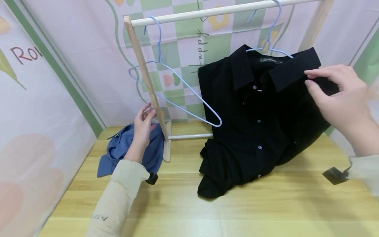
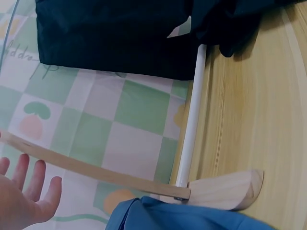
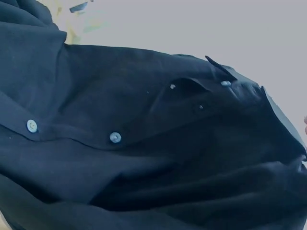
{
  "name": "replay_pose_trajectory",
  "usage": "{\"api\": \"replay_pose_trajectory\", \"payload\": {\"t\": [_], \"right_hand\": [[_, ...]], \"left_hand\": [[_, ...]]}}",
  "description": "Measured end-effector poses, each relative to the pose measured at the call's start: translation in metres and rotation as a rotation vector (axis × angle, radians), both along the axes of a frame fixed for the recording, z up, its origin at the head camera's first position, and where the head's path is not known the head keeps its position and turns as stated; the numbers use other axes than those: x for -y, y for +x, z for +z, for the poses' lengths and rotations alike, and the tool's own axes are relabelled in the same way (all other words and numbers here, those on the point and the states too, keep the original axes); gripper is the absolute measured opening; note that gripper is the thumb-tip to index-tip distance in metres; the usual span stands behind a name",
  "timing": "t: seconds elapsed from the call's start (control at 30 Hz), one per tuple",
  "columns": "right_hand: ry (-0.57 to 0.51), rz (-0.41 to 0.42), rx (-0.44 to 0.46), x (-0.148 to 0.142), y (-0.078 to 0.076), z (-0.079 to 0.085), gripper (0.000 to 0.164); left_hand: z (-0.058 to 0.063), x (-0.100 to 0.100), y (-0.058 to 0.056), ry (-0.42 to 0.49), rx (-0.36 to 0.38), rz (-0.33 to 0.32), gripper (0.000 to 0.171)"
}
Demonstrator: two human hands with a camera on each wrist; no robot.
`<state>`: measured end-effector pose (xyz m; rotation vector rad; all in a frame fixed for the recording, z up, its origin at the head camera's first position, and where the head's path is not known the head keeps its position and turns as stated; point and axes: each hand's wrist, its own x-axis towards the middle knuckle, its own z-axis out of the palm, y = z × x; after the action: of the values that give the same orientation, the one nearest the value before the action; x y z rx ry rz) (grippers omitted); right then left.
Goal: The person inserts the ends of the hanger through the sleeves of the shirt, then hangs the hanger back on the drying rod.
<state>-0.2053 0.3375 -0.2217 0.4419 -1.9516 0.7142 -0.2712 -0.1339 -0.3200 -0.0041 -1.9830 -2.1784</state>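
A black button-up shirt (image 1: 237, 108) hangs from a light blue hanger (image 1: 270, 33) on the right part of the rail, its lower end bunched on the table. At its collar (image 1: 293, 72), the thumb and forefinger of my right hand (image 1: 340, 89) pinch the edge. In the right wrist view the shirt front (image 3: 115, 163) and its buttons fill most of the frame. My left hand (image 1: 143, 126), fingers loosely spread (image 2: 36, 182), is beside the rack's wooden post (image 1: 146, 75). It holds nothing. A second light blue hanger (image 1: 189, 85) hangs bare near that post.
A crumpled blue cloth item (image 1: 118, 148) lies on the wooden table (image 1: 177, 210) by the rack's left foot (image 1: 167, 154). The wooden rail (image 1: 201, 13) runs across the top, and a white lower bar (image 2: 191, 120) joins the foot. Patterned cloth (image 1: 183, 42) hangs behind.
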Motion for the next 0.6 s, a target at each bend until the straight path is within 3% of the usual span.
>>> {"api": "replay_pose_trajectory", "payload": {"t": [0.2,0.43,0.6], "right_hand": [[0.105,0.117,-0.059,0.012,-0.006,-0.008,0.031],[0.038,0.200,-0.055,0.038,-0.009,-0.019,0.021],[0.034,0.251,-0.025,0.051,-0.016,-0.036,0.026]], "left_hand": [[0.001,0.008,0.004,-0.030,0.018,-0.026,0.051],[0.001,0.012,0.006,-0.098,0.063,-0.042,0.048],[-0.001,0.021,0.010,-0.223,0.081,-0.097,0.043]]}}
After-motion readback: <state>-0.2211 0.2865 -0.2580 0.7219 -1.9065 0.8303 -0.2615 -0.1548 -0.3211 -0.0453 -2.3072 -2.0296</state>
